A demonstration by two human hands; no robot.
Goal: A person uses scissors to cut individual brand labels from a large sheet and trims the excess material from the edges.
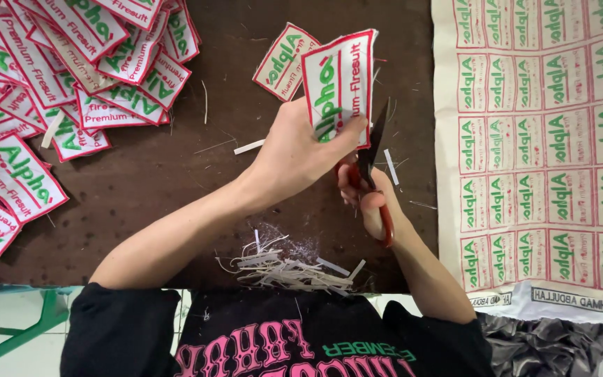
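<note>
Patch (340, 77) pinched, left-hand fingers (347, 132).

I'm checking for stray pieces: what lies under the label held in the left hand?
Behind the held label another cut label lies on the brown table, partly covered. The left hand hides the label's lower edge.

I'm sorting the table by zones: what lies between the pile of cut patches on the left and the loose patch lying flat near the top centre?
In the head view, mostly bare dark tabletop separates the pile of cut patches from the loose patch, with only thin stray threads.
</note>
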